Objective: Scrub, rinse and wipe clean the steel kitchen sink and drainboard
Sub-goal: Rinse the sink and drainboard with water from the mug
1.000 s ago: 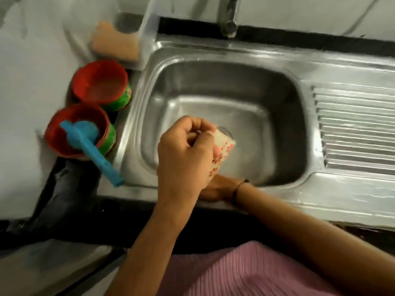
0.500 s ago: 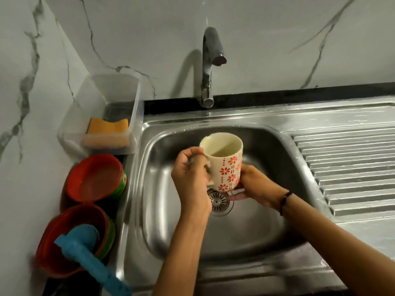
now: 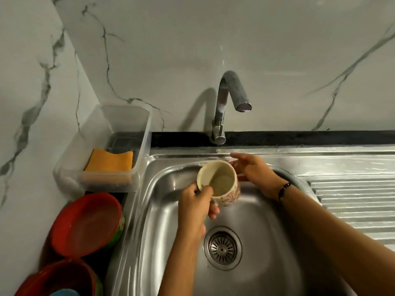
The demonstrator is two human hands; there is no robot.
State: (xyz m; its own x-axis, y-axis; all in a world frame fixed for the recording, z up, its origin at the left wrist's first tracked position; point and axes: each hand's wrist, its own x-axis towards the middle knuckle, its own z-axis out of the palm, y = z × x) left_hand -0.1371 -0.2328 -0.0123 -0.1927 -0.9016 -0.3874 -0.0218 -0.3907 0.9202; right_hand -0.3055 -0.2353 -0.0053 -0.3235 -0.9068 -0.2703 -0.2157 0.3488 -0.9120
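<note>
Sink (image 3: 267, 242) fills your view, drainboard (image 3: 352, 201) to its right, tap (image 3: 235, 92) dry above the back rim. Your left hand (image 3: 195, 207) has fingers curled tight on the mug (image 3: 220, 182), tilted, mouth toward you, below the spout. Your right hand (image 3: 254, 169), fingers spread, is nearer the tap. Sponge (image 3: 110, 160) sits far left.

hands (image 3: 195, 207): 2 | mug (image 3: 222, 184): 1 | red bowls (image 3: 85, 223): 2 | sponge (image 3: 110, 160): 1 | clear tub (image 3: 102, 178): 1 | tap (image 3: 232, 94): 1 | sink (image 3: 267, 242): 1
</note>
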